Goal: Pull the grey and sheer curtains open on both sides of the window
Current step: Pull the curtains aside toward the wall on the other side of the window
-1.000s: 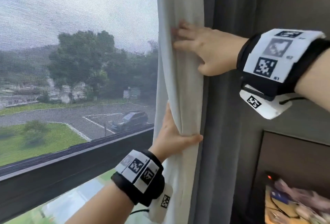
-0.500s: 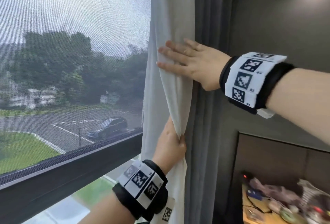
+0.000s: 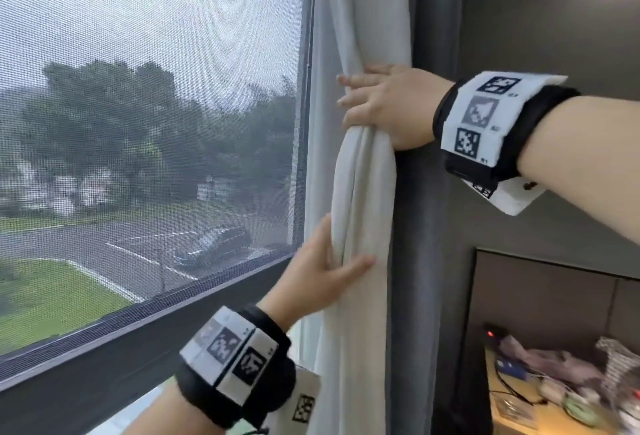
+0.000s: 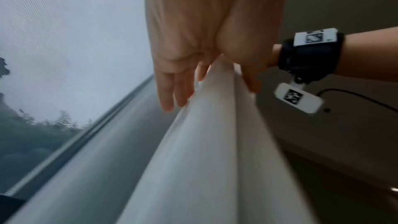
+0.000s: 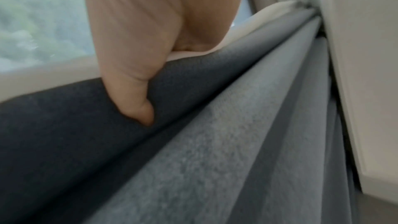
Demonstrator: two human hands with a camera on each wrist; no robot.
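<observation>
The white sheer curtain [image 3: 363, 36] hangs bunched at the window's right edge, with the grey curtain [image 3: 429, 226] gathered just behind it against the wall. My right hand [image 3: 374, 105] grips the sheer bunch high up and cinches it. In the right wrist view its thumb [image 5: 142, 111] digs into a fold of the grey curtain [image 5: 215, 142], and the sheer curtain [image 5: 264, 16] shows beyond. Lower down, my left hand [image 3: 329, 261] cradles the bunch, thumb across the front. In the left wrist view its fingers [image 4: 168, 91] lie straight beside the sheer curtain [image 4: 204, 142].
The window screen [image 3: 138, 88] fills the left, above a dark sill [image 3: 104, 358]. A grey wall [image 3: 554, 19] stands right of the curtains, with a dark panel [image 3: 554, 296] below it. A cluttered desk [image 3: 519, 410] sits at the lower right.
My right hand went from lying flat on the sheer curtain to gripping it in a tight bunch. My left hand let go its grip and spread open against the bunch.
</observation>
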